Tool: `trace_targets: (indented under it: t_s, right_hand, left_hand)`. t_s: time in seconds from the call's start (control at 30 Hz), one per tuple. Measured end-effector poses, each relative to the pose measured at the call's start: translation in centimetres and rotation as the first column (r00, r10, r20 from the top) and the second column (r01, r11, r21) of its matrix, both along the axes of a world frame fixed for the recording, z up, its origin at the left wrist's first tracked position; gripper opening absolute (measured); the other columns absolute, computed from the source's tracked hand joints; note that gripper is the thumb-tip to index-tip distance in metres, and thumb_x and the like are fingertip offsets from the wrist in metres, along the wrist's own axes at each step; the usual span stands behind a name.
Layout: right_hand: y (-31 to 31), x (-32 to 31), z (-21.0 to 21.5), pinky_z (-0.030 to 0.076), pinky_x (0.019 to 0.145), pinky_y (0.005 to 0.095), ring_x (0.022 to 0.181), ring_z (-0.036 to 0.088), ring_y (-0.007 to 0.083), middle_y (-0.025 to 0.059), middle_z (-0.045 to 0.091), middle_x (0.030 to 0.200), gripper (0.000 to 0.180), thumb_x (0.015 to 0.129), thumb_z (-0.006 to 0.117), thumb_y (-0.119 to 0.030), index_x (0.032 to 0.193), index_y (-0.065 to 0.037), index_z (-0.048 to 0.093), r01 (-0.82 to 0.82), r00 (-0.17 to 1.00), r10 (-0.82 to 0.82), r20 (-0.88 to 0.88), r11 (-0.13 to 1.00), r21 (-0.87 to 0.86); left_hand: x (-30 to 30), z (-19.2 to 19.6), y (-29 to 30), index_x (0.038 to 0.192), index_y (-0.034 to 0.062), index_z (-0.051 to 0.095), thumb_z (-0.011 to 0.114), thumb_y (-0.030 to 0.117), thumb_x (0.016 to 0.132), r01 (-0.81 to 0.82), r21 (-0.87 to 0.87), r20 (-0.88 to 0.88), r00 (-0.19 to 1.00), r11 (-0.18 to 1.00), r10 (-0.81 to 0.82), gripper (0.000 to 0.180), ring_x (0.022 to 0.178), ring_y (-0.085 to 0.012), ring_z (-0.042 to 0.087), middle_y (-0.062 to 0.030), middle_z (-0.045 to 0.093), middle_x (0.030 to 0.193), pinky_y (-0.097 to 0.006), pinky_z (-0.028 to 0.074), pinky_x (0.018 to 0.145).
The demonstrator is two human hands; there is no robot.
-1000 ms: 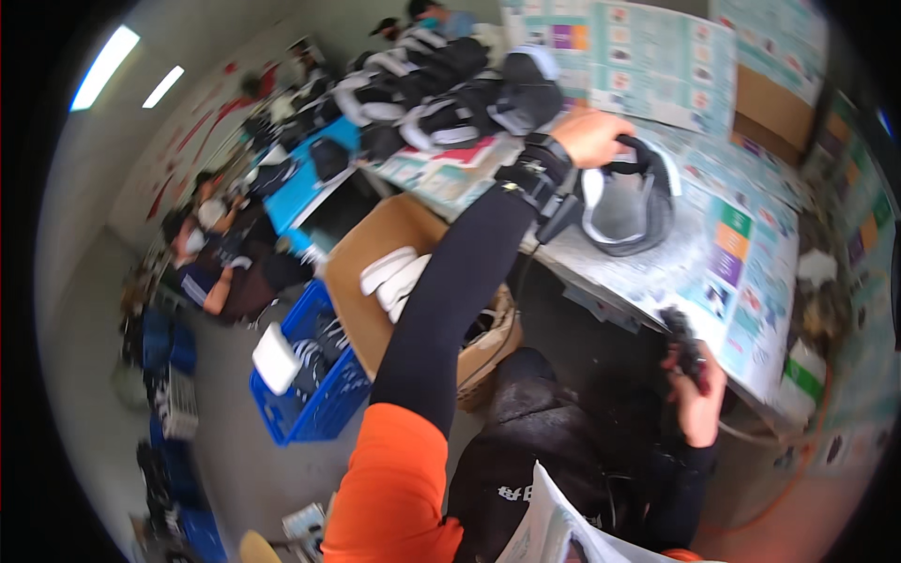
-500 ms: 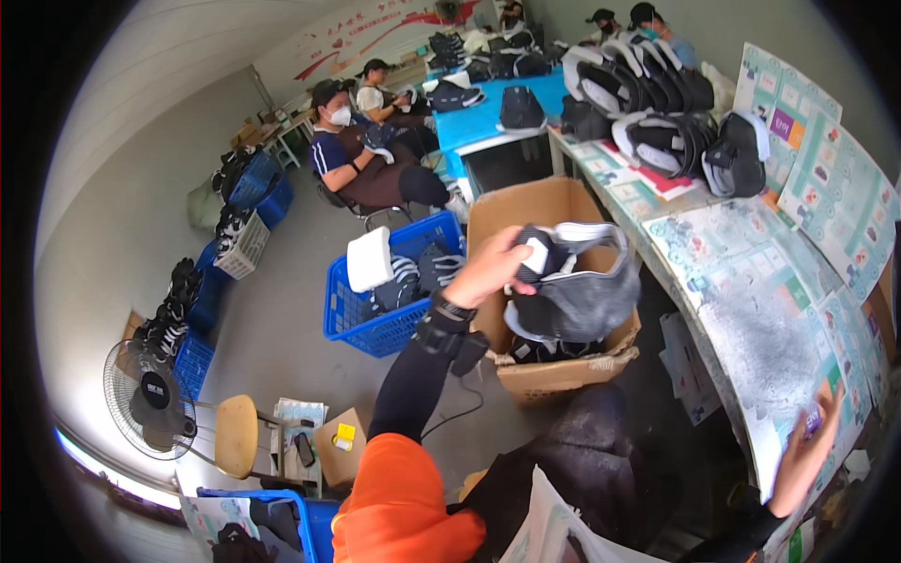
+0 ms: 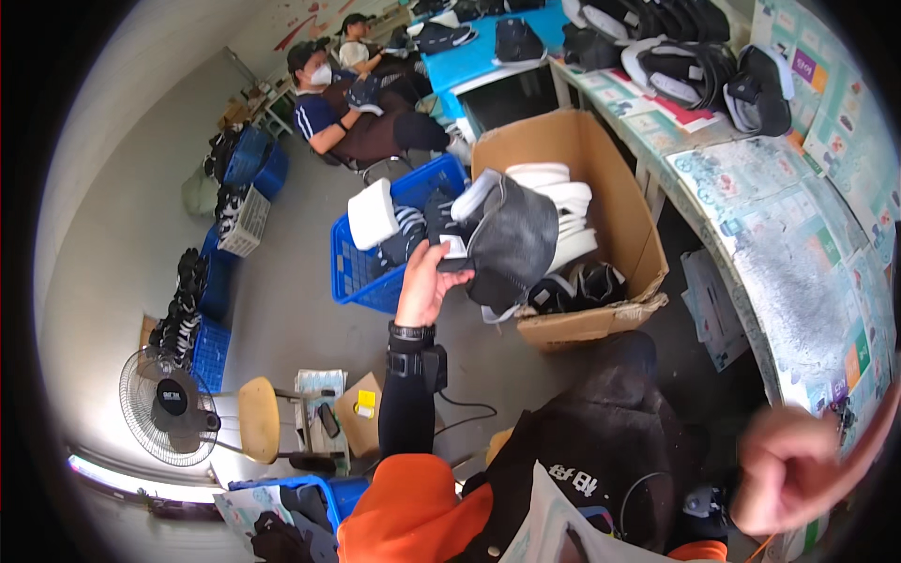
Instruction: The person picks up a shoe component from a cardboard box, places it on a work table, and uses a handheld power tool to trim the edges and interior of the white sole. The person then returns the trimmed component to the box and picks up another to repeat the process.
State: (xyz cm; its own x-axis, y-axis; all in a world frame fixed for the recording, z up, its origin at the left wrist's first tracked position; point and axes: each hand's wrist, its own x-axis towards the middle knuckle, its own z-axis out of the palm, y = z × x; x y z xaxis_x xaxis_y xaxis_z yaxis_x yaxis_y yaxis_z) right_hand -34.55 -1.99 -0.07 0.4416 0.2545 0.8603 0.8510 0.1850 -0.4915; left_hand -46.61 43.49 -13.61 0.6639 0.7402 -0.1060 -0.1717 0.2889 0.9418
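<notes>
My left hand (image 3: 430, 286) is closed on a dark grey shoe upper (image 3: 514, 230), pinching it by a black tab with a white label. A pale band shows along its edge. The upper hangs between a blue plastic basket (image 3: 361, 289) and an open cardboard box (image 3: 638, 235), covering part of both. White shoe soles (image 3: 563, 211) and dark shoes (image 3: 596, 284) lie in the box. My right hand (image 3: 788, 469) is at the lower right, near the worktable's (image 3: 751, 272) front edge. Motion smears its fingers, and I make out nothing in it.
More dark uppers (image 3: 680, 75) stand at the worktable's far end. In the blue basket are dark striped shoes (image 3: 404, 235) and a white pad (image 3: 374, 214). A person (image 3: 328, 103) sits behind it, handling a shoe. A fan (image 3: 169, 403) and chair (image 3: 258, 419) stand at left.
My left hand has moved the shoe upper leftward, partly out from over the box, and turned it. My right hand has come off the worktable surface toward me. The view has tilted lower.
</notes>
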Motion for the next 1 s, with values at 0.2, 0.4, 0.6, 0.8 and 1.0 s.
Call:
trace_targets:
  t_s: [0.2, 0.4, 0.6, 0.8, 1.0]
  right_hand:
    - [0.3, 0.0, -1.1, 0.036, 0.054, 0.0224, 0.059, 0.049, 0.0112, 0.0118, 0.063, 0.088, 0.006, 0.096, 0.071, -0.002, 0.102, -0.001, 0.068, 0.096, 0.98, -0.108, -0.169, 0.992, -0.078]
    - [0.1, 0.1, 0.5, 0.045, 0.06, 0.0258, 0.066, 0.059, 0.0129, 0.0079, 0.066, 0.079, 0.025, 0.092, 0.075, -0.003, 0.115, 0.004, 0.068, -0.008, 0.973, -0.014, -0.229, 0.996, -0.094]
    - [4.4, -1.1, 3.9, 0.047, 0.057, 0.033, 0.063, 0.062, 0.0204, 0.0036, 0.062, 0.074, 0.073, 0.08, 0.083, -0.002, 0.149, -0.004, 0.059, -0.201, 0.91, 0.377, 0.173, 0.767, -0.61]
    - [8.8, -0.1, 4.2, 0.037, 0.056, 0.0336, 0.057, 0.045, 0.0167, -0.0005, 0.051, 0.071, 0.075, 0.08, 0.09, -0.023, 0.142, 0.001, 0.056, -0.013, 0.866, 0.119, 0.485, 0.976, -0.217]
    - [9.9, 1.1, 1.8, 0.033, 0.059, 0.0267, 0.062, 0.041, 0.0091, -0.0006, 0.052, 0.072, 0.131, 0.08, 0.087, -0.065, 0.168, 0.001, 0.017, -0.011, 0.986, -0.051, -0.16, 0.929, -0.369]
  left_hand:
    - [0.6, -0.9, 0.4, 0.121, -0.0007, 0.052, 0.06, 0.015, 0.105, -0.027, -0.017, 0.021, 0.999, 0.999, 0.028, 0.024, 0.081, -0.0325, 0.076, -0.0171, 0.07, 0.106, -0.04, 0.066, 0.074]
    - [0.6, -3.3, -0.3, 0.117, 0.0015, 0.052, 0.058, 0.016, 0.106, -0.007, -0.058, 0.083, 0.996, 0.998, 0.012, 0.019, 0.087, -0.0316, 0.076, -0.0149, 0.069, 0.109, -0.046, 0.067, 0.078]
    - [0.2, -3.8, -1.5, 0.117, 0.0012, 0.053, 0.06, 0.018, 0.108, -0.075, -0.005, 0.093, 0.993, 0.997, 0.076, 0.02, 0.085, -0.0313, 0.077, -0.0163, 0.071, 0.105, -0.04, 0.067, 0.074]
    - [3.0, -3.9, -2.7, 0.114, 0.0011, 0.051, 0.062, 0.017, 0.107, -0.043, -0.066, 0.184, 0.981, 0.997, 0.055, 0.02, 0.089, -0.0267, 0.073, -0.0144, 0.064, 0.113, -0.043, 0.069, 0.078]
    - [1.6, -4.4, -2.4, 0.116, 0.0009, 0.052, 0.062, 0.017, 0.107, -0.049, -0.079, 0.102, 0.993, 0.996, 0.057, 0.021, 0.089, -0.0256, 0.073, -0.0128, 0.065, 0.106, -0.042, 0.068, 0.075]
